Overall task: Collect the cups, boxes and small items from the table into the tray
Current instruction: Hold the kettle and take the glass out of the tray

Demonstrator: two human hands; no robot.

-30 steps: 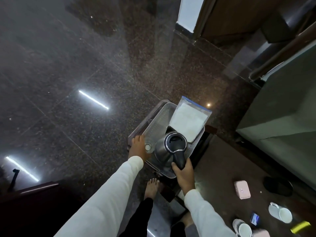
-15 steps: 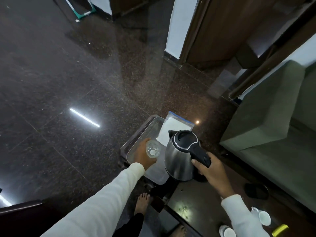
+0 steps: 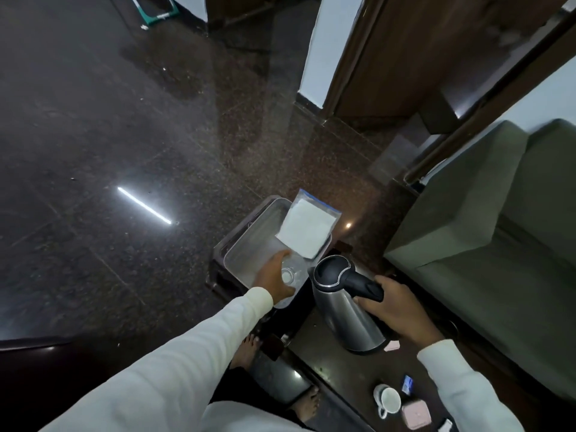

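A clear plastic tray sits on a small dark stand beyond the table's end. A zip bag with white contents leans in its far corner. My left hand holds a clear glass inside the tray's near end. My right hand grips the black handle of a steel kettle, which is over the dark table, just right of the tray. A white cup, a pink box and a small blue item lie on the table at the lower right.
A grey-green sofa runs along the right side. Dark polished floor spreads to the left and ahead. My bare feet stand by the table's edge. A wooden door and white wall are behind the tray.
My right hand has carried the kettle out of the tray to the right, over the table. My left hand shifted from the tray's edge onto the glass inside it. The view has tilted up.
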